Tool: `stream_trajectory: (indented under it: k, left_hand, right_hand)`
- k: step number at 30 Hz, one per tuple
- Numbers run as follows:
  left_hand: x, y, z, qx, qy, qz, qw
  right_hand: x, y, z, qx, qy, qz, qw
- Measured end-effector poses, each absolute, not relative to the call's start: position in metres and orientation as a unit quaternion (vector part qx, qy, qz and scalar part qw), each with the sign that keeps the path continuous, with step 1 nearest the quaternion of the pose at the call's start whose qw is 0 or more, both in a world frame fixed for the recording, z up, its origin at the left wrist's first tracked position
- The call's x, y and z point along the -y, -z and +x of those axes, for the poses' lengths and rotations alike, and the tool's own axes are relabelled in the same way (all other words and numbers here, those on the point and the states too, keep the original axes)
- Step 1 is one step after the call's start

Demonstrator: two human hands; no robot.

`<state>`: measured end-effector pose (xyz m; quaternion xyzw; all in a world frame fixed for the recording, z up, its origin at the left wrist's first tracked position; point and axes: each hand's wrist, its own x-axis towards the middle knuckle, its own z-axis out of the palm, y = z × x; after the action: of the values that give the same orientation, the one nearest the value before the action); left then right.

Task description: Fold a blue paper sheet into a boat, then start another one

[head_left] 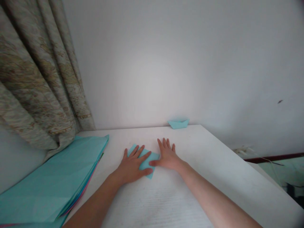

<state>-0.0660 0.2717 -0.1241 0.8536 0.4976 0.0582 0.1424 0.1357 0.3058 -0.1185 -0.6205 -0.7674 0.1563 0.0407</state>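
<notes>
A folded piece of light blue paper [145, 164] lies flat on the white table. Over its left part rests my left hand [134, 164], fingers spread and pressed flat. My right hand [167, 156] is at the paper's right edge, its thumb on the paper and its other fingers spread over the tabletop. Neither hand grips anything. Part of the paper is hidden beneath my left hand.
A light blue paper boat [178, 123] stands at the table's back edge by the wall. On the left lies a stack of large coloured paper sheets [54, 177], blue on top. A patterned curtain [45, 69] hangs above it. The white table [213, 164] ends diagonally at right.
</notes>
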Motion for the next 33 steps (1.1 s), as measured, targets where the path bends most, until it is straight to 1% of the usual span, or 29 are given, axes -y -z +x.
stream_trajectory:
  k: [6, 12, 15, 20, 22, 25, 29, 33]
  left_hand:
    - [-0.272, 0.119, -0.064, -0.462, -0.077, 0.862, 0.191]
    - [-0.275, 0.124, -0.066, -0.439, -0.098, 0.867, 0.216]
    - [-0.277, 0.126, -0.067, -0.458, -0.117, 0.859, 0.196]
    - [-0.284, 0.13, -0.07, -0.57, -0.143, 0.801, 0.111]
    - [-0.284, 0.132, -0.071, -0.586, -0.146, 0.791, 0.099]
    - [-0.282, 0.134, -0.07, -0.545, -0.118, 0.823, 0.106]
    - [-0.277, 0.135, -0.069, -0.498, -0.078, 0.855, 0.121]
    - [-0.275, 0.13, -0.071, -0.495, -0.087, 0.852, 0.145]
  right_hand:
    - [-0.298, 0.11, 0.13, 0.835, -0.147, -0.529, 0.043]
    - [-0.301, 0.109, 0.138, 0.81, -0.144, -0.563, 0.078]
    - [-0.298, 0.108, 0.137, 0.808, -0.12, -0.568, 0.104]
    - [-0.289, 0.1, 0.129, 0.837, -0.07, -0.526, 0.134]
    - [-0.285, 0.098, 0.126, 0.854, -0.077, -0.496, 0.138]
    - [-0.28, 0.1, 0.121, 0.865, -0.101, -0.469, 0.145]
    - [-0.288, 0.109, 0.124, 0.826, -0.145, -0.526, 0.142]
    - [-0.298, 0.109, 0.133, 0.812, -0.186, -0.54, 0.123]
